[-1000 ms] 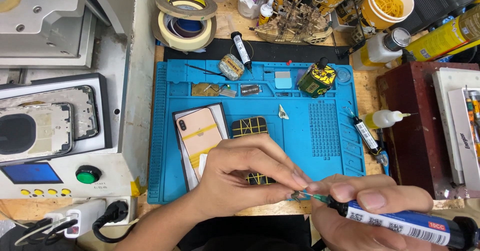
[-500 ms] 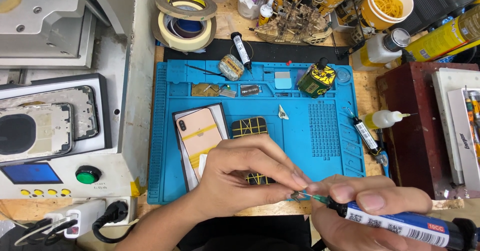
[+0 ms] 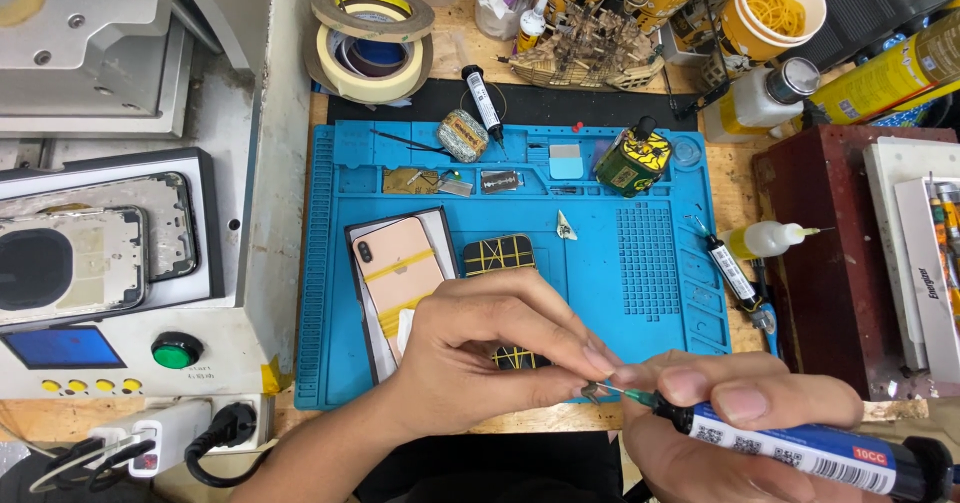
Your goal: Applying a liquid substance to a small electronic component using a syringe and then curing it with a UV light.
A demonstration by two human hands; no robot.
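**A:** Right at the front edge, the left hand (image 3: 470, 363) is curled, thumb and forefinger pinched shut on a tiny dark metal part (image 3: 590, 393), too small to make out any further.

**B:** And the right hand (image 3: 730, 423) is wrapped round a blue-labelled syringe with a black collar (image 3: 800, 448), fingers closed along the barrel, its thin green needle tip (image 3: 630, 395) touching that tiny part.

**A:** So the two hands meet just over the near lip of the blue silicone repair mat (image 3: 640, 353), the part held between them in the air.

**B:** Under the left hand lies a black rectangular phone panel crossed with yellow tape strips (image 3: 497, 255), half hidden by the knuckles. Just beside it, to the left, a rose-gold phone back with a yellow tape band (image 3: 400, 268) rests on a dark tray.

**A:** Further up the mat: a small white folded scrap (image 3: 566, 226), a yellow-and-black patterned bottle (image 3: 632, 161), a light blue square pad (image 3: 565, 167) and a mottled round lump (image 3: 463, 135).

**B:** On the mat's right edge there's a slim black-labelled tube (image 3: 732, 268), with a small clear squeeze bottle holding yellow liquid (image 3: 765, 239) next to it.

**A:** On the wooden worktop (image 3: 470, 58) beyond, stacked rolls of beige masking tape (image 3: 368, 43) and a yellow paper cup of rubber bands (image 3: 772, 8).

**B:** Far left, a grey machine with a green round button (image 3: 178, 349) and a blue screen carries a phone frame on top.
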